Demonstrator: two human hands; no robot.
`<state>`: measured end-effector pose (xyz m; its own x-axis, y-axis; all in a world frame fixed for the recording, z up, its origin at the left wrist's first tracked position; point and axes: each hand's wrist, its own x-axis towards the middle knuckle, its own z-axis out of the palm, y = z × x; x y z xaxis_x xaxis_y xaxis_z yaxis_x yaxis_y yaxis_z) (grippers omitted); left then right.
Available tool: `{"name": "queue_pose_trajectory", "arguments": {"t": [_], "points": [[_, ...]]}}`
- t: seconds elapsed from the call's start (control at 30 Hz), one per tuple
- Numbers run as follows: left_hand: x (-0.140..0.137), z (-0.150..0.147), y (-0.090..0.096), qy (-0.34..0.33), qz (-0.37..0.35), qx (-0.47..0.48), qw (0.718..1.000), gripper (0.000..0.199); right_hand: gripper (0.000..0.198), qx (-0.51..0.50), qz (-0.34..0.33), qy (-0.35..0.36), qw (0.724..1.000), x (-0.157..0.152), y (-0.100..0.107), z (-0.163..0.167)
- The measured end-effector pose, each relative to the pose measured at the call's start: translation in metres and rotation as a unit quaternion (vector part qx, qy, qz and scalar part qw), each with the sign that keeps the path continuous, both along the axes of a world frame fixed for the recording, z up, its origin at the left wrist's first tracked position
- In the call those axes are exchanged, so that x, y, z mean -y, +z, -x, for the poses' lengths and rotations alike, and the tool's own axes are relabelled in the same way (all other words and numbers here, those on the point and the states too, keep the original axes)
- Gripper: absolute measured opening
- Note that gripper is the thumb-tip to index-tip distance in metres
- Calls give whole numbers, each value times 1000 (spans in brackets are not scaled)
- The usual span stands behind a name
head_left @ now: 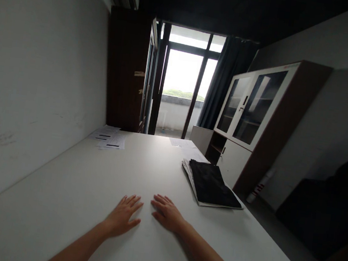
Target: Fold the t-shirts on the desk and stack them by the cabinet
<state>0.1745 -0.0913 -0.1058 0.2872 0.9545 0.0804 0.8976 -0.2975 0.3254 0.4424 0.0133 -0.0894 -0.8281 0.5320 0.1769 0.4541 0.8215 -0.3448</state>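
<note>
My left hand (123, 216) lies palm down on the white table (84, 191), its fingers apart and the thumb stretched to the right. A short gap separates it from my right hand (167, 213), which also rests on the tabletop with fingers spread. Neither holds anything. Beyond my right hand, toward the table's right edge, a folded black cloth (212, 184) lies flat on top of some folded white material (189, 172). Nothing touches the cloth from my side.
Papers (109, 137) lie at the far left against the wall, and more sheets (181, 143) at the far right end. A glass-door cabinet (246, 109) stands right of the table, a dark wardrobe (125, 73) behind it. A dark bulky shape (319, 207) sits at right.
</note>
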Motion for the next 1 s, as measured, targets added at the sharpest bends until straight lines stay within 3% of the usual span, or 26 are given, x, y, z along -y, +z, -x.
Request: {"name": "queue_pose_trajectory", "arguments": {"t": [1.0], "points": [[0,1,-1,-2,-5,-3,1000,62,56,-5,5,0,1000,-1,-2,0]]}}
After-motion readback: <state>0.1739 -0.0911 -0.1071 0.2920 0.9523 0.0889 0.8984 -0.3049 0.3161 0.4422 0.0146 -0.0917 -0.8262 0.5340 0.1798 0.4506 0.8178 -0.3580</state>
